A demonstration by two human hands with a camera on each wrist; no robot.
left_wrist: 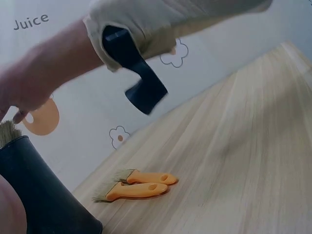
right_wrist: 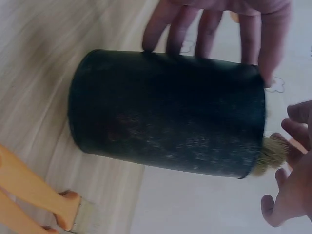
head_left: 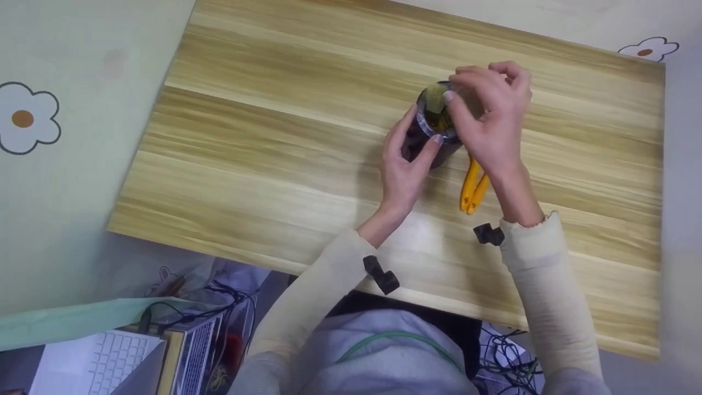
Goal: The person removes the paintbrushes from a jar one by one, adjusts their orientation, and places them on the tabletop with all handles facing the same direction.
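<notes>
1. Nearest the head camera: pale sleeves with a black wrist mount on each, reaching over the wooden table; table by far the largest thing in view, set on a pale green cloth with flower prints.
2. Dark cup standing upright on the table's right half; a brush inside it, bristles poking above the rim.
3. Left hand wrapped around the cup's side, fingers curled against the wall, thumb at the rim; firm hold on the cup.
4. Right hand above the cup's mouth, fingertips pinched on the brush's bristle end; other fingers loosely curled.
5. Two orange-handled brushes lying flat side by side on the table just beside the cup, under the right wrist; bristles toward the cup, touching neither hand.
</notes>
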